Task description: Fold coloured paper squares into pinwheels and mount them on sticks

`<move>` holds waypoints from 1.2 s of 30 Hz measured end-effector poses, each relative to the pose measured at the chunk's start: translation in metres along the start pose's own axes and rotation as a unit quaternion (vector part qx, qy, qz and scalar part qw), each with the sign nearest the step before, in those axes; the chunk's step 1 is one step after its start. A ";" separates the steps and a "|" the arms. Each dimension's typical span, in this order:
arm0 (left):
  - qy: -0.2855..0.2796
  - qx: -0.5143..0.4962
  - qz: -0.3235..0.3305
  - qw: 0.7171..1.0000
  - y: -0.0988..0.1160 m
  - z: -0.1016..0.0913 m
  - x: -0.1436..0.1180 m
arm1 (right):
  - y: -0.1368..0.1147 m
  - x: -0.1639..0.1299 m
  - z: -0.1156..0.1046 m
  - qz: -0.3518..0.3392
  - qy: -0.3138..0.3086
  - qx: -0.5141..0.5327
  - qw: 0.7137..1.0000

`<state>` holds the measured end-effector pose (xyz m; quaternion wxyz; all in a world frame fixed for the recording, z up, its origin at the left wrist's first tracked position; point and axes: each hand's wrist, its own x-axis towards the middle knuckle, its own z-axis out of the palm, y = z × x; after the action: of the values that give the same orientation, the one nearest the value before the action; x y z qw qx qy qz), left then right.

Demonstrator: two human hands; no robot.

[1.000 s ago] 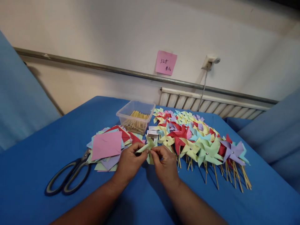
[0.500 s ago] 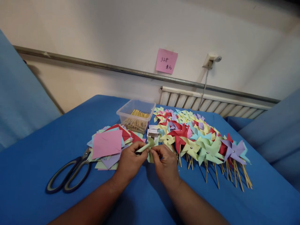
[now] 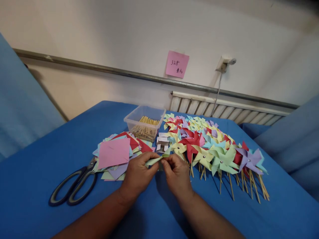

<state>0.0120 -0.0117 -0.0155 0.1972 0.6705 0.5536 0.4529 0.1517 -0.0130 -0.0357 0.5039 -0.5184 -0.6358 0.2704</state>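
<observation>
We pinch light green paper piece [image 3: 155,161] in both grips, left hand [image 3: 138,174] and right hand [image 3: 176,173], near desk front edge. Many finished pinwheels [image 3: 214,152] lie right; paper squares [image 3: 114,153] left remain uncut.

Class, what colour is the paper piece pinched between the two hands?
Light green paper piece, clearest in the head view.

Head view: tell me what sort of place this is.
Probably an indoor craft worktable, for making paper pinwheels by hand. A blue-covered table holds rows of finished pinwheels, a stack of coloured paper squares, a tub of wooden sticks and scissors.
</observation>
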 end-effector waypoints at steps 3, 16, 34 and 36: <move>-0.010 0.000 -0.002 1.000 0.002 -0.001 0.001 | 0.002 0.000 0.001 0.018 0.002 0.014 1.000; -0.044 0.002 -0.034 0.998 0.005 -0.003 0.003 | 0.001 0.004 -0.006 -0.012 -0.014 0.002 1.000; -0.081 -0.010 -0.073 0.994 0.009 -0.006 0.009 | 0.006 0.006 0.006 0.124 -0.027 0.185 0.975; -0.077 -0.016 -0.075 0.994 0.009 -0.006 0.008 | 0.006 0.007 0.005 0.124 -0.031 0.189 0.974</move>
<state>0.0120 -0.0080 -0.0026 0.2837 0.6569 0.5778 0.3924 0.1497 -0.0037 -0.0397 0.5352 -0.4799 -0.5196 0.4619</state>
